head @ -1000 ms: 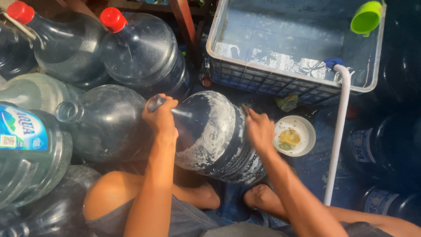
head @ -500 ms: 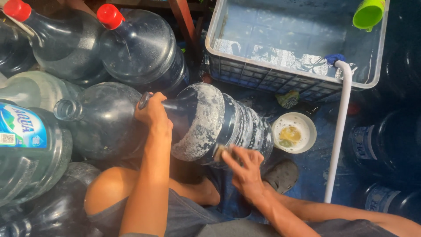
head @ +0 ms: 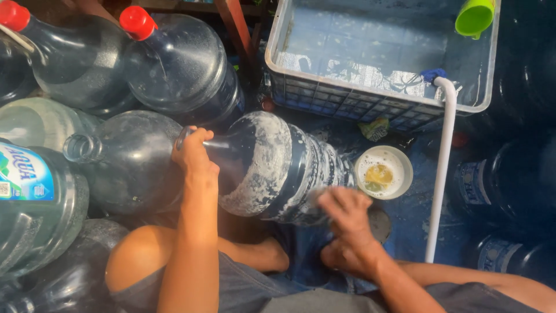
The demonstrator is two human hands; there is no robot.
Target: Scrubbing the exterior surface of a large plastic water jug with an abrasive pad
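- The left hand point(head: 194, 152) has its fingers curled tight around the neck of a big blue water jug point(head: 278, 168).
- This soapy jug lies on its side, with white foam smeared over its shoulder and ribs. Its body stretches away from the left fingers toward the right hand. You cannot tell if there is water inside it.
- The right hand point(head: 343, 210) is blurry. Its fingers are spread flat and loose on the lower side of the soapy jug, not gripping it. I cannot tell if there is something under the palm.
- Just past the right fingertips sits a small white bowl point(head: 383, 172) on the blue floor. It has a yellow sponge and some foam in it.
- Farther out from the right fingers stands a white plastic crate point(head: 370, 101) with water in it. A green cup point(head: 475, 17) hangs on its far rim.
- A white pipe point(head: 442, 174) hooks over the crate rim and runs down beside the bowl.
- Right behind the left fingers lies an open-mouthed jug point(head: 124, 159) with no cap. It looks empty.
- Farther past the left fingers are two jugs with red caps point(head: 138, 22), shut tight.
- Off to the side of the left arm is a clear jug with a blue label point(head: 26, 174).
- The person's bare knee point(head: 136, 264) is below the left arm.
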